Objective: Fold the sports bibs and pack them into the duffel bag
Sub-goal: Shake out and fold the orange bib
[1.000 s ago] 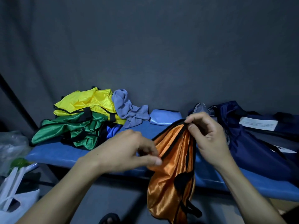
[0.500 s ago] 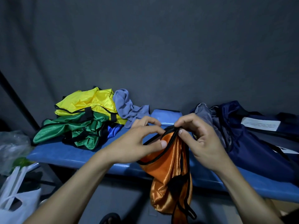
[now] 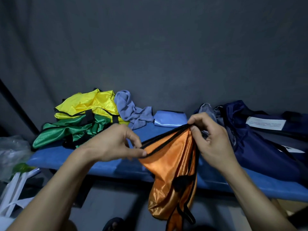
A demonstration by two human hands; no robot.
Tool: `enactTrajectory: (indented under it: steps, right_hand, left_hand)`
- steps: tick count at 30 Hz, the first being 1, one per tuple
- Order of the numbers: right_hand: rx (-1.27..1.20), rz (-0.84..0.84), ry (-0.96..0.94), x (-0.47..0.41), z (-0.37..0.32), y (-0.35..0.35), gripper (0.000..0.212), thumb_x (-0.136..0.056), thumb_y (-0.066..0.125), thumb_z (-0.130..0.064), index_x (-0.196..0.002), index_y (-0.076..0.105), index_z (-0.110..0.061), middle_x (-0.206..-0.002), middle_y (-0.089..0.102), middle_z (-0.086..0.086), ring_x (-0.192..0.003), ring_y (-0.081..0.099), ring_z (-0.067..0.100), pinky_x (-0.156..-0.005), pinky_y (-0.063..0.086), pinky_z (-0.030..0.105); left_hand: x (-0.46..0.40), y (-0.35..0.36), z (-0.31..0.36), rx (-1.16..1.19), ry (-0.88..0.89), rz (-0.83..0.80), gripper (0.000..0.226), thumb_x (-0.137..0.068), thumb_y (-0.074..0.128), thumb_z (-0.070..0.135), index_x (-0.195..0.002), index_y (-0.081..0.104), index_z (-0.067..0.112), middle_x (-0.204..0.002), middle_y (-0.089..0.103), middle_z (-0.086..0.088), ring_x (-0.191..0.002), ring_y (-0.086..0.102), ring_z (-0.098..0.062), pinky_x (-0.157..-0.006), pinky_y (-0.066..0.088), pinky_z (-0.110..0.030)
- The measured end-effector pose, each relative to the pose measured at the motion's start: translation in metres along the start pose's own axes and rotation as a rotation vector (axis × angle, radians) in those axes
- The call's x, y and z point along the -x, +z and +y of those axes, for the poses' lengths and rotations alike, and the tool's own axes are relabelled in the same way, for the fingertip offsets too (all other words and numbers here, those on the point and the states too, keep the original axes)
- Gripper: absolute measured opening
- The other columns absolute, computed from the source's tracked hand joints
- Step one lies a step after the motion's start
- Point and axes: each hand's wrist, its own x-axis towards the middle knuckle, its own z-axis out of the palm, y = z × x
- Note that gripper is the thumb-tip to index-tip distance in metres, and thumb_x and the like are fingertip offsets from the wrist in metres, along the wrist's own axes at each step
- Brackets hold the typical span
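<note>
Both hands pinch the black edge of the orange bib (image 3: pixel 171 167). Left hand (image 3: pixel 113 144) holds the low end, right hand (image 3: pixel 210 140) the high end, fingers shut tight. It hangs down in front of the blue bench (image 3: pixel 93 162). Green bib (image 3: pixel 70 130) and yellow bib (image 3: pixel 88 105) lie piled on the bench's left. Dark blue duffel bag (image 3: pixel 256 147) sits on the right. A gray wall (image 3: pixel 150 47) is behind.

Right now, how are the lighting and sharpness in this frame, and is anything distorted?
Head view: dim overall; glare streaks on the orange bib and yellow bib; the navy bag is nearly lost in shadow; the left hand is slightly soft; wide-angle bending bows the blue bench edge.
</note>
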Motion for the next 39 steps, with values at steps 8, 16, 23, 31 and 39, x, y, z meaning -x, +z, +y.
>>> enactTrajectory:
  steps: [8, 16, 23, 31, 39]
  right_hand:
    - [0.189, -0.013, -0.228, 0.008, -0.011, 0.007, 0.025, -0.093, 0.062, 0.007, -0.108, 0.065, -0.012, -0.1, 0.063, -0.01, -0.093, 0.062, 0.01, -0.082, 0.049, 0.029]
    - [0.234, -0.022, -0.26, 0.009, -0.006, 0.005, 0.03, -0.09, 0.062, 0.01, -0.11, 0.064, -0.011, -0.1, 0.062, -0.007, -0.09, 0.061, 0.016, -0.077, 0.05, 0.038]
    - [0.319, -0.019, -0.282, 0.009, -0.004, 0.003, 0.035, -0.085, 0.065, 0.013, -0.11, 0.064, -0.011, -0.098, 0.064, -0.002, -0.088, 0.06, 0.017, -0.075, 0.05, 0.039]
    - [0.36, -0.01, -0.218, 0.006, 0.014, -0.001, 0.037, -0.084, 0.065, 0.014, -0.108, 0.059, -0.015, -0.1, 0.061, -0.004, -0.085, 0.059, 0.021, -0.072, 0.05, 0.038]
    - [0.194, 0.035, -0.142, 0.005, 0.014, 0.0, 0.031, -0.09, 0.06, 0.012, -0.101, 0.06, -0.016, -0.096, 0.06, -0.009, -0.09, 0.061, 0.017, -0.078, 0.053, 0.044]
  left_hand:
    - [-0.014, 0.007, -0.004, -0.413, -0.181, 0.509, 0.047, -0.087, 0.073, 0.046, -0.054, 0.056, 0.017, -0.048, 0.05, 0.003, -0.053, 0.051, -0.015, -0.05, 0.029, -0.029]
    - [-0.011, 0.009, -0.013, -0.011, -0.179, 0.216, 0.044, -0.096, 0.062, 0.049, -0.063, 0.073, 0.021, -0.065, 0.072, 0.01, -0.062, 0.07, -0.007, -0.059, 0.06, -0.032]
    - [-0.008, 0.007, -0.004, -0.022, -0.241, 0.324, 0.025, -0.085, 0.074, 0.018, -0.062, 0.067, 0.011, -0.058, 0.07, 0.004, -0.051, 0.069, -0.012, -0.057, 0.061, -0.038]
    - [-0.002, 0.003, 0.002, 0.364, -0.144, 0.218, 0.016, -0.091, 0.064, -0.006, -0.083, 0.052, 0.002, -0.072, 0.07, -0.017, -0.067, 0.075, -0.033, -0.064, 0.063, -0.049]
    - [-0.001, 0.007, -0.008, -0.27, 0.101, 0.217, 0.028, -0.095, 0.061, 0.008, -0.109, 0.078, 0.026, -0.098, 0.075, 0.015, -0.073, 0.063, 0.013, -0.066, 0.044, -0.002]
